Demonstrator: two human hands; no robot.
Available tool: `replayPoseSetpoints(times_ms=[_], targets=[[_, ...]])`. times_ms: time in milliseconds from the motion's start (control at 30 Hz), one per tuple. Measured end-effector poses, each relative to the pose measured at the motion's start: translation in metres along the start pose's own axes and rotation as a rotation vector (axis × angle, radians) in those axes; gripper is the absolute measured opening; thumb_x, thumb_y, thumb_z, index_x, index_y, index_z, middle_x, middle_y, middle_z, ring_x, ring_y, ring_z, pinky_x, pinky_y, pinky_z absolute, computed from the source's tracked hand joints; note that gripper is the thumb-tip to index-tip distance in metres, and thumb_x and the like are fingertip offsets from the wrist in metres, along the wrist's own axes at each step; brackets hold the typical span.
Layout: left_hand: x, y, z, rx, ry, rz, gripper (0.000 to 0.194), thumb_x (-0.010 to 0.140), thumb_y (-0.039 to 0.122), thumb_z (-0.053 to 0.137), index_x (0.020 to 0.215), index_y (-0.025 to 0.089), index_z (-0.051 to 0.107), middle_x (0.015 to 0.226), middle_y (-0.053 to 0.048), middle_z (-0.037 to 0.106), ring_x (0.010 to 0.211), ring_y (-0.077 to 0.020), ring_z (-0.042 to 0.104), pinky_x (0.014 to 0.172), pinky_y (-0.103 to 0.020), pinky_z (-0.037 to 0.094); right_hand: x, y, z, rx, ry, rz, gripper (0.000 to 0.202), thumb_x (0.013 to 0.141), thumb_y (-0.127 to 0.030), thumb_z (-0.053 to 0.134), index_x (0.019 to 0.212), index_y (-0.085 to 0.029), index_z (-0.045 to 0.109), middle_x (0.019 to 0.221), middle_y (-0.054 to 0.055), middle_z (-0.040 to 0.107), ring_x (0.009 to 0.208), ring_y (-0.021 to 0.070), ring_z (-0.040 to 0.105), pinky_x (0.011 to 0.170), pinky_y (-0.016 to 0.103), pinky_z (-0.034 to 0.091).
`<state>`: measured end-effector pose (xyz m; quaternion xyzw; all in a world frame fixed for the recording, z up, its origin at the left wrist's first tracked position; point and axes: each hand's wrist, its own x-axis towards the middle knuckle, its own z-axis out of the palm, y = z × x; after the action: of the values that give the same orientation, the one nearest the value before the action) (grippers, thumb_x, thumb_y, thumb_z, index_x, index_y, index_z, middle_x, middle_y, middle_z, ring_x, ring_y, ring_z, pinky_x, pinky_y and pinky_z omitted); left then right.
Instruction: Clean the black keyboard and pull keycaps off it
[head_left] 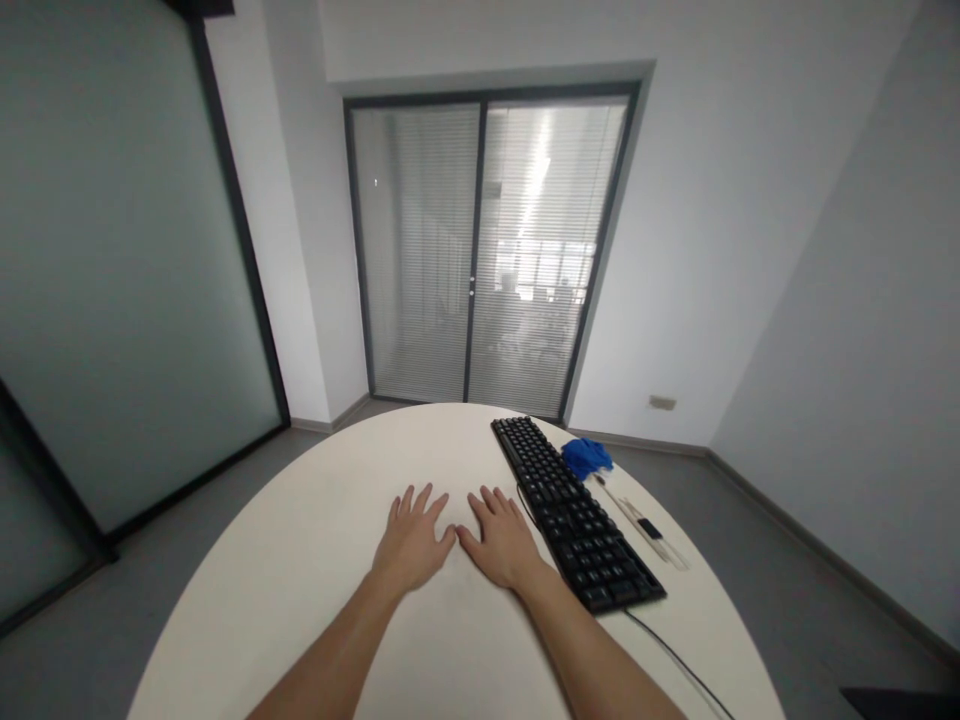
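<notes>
Both hands (412, 548) lie spread, the keyboard (574, 512) just right of them.

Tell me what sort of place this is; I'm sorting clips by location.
Probably a small office meeting room: a round white table, a long black keyboard on it, and glass doors with pale slatted blinds behind.
</notes>
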<state>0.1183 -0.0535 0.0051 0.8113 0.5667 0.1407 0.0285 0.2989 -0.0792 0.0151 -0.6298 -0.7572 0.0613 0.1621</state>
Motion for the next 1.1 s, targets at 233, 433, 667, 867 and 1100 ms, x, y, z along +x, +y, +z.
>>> replayPoseSetpoints(times_ms=[233,433,667,867,1100], targets=[[0.000,-0.008,0.001,-0.046,-0.057,0.040,0.057,0.094,0.050,0.038,0.146,0.027,0.042,0.157,-0.005,0.030,0.145,-0.0339,0.019,0.117,-0.050,0.015,0.003,0.001,0.001,0.006,-0.010,0.008,0.066,0.092,-0.056,0.041,0.146,-0.018,0.040,0.155,0.013,0.033,0.144,0.0318,0.024,0.116,0.047,0.015],[0.002,-0.012,0.006,-0.056,-0.069,0.056,0.057,0.094,0.050,0.038,0.146,0.026,0.041,0.158,-0.005,0.029,0.146,-0.0343,0.019,0.117,-0.051,0.015,0.005,0.001,0.005,0.007,0.003,0.016,0.065,0.092,-0.054,0.042,0.146,-0.018,0.042,0.155,0.013,0.034,0.144,0.0318,0.025,0.116,0.047,0.015],[0.000,-0.015,0.005,-0.058,-0.068,0.059,0.057,0.094,0.050,0.039,0.146,0.027,0.041,0.157,-0.005,0.030,0.146,-0.0329,0.020,0.117,-0.050,0.015,0.006,0.000,0.008,-0.005,0.004,0.013,0.065,0.092,-0.053,0.043,0.145,-0.017,0.042,0.154,0.014,0.035,0.144,0.0319,0.025,0.116,0.047,0.016],[0.000,-0.016,0.006,-0.078,-0.071,0.057,0.057,0.094,0.050,0.039,0.146,0.026,0.042,0.157,-0.005,0.029,0.146,-0.0334,0.018,0.117,-0.050,0.015,0.005,0.000,0.009,-0.012,-0.001,0.015,0.065,0.091,-0.055,0.043,0.145,-0.020,0.042,0.154,0.012,0.035,0.143,0.0320,0.026,0.116,0.047,0.016],[-0.001,-0.017,0.007,-0.082,-0.066,0.059,0.058,0.094,0.051,0.039,0.146,0.027,0.041,0.157,-0.005,0.029,0.146,-0.0335,0.019,0.117,-0.049,0.015,0.004,-0.001,0.009,-0.008,-0.005,0.006,0.065,0.092,-0.054,0.043,0.146,-0.017,0.041,0.154,0.014,0.034,0.143,0.0325,0.025,0.116,0.047,0.015]])
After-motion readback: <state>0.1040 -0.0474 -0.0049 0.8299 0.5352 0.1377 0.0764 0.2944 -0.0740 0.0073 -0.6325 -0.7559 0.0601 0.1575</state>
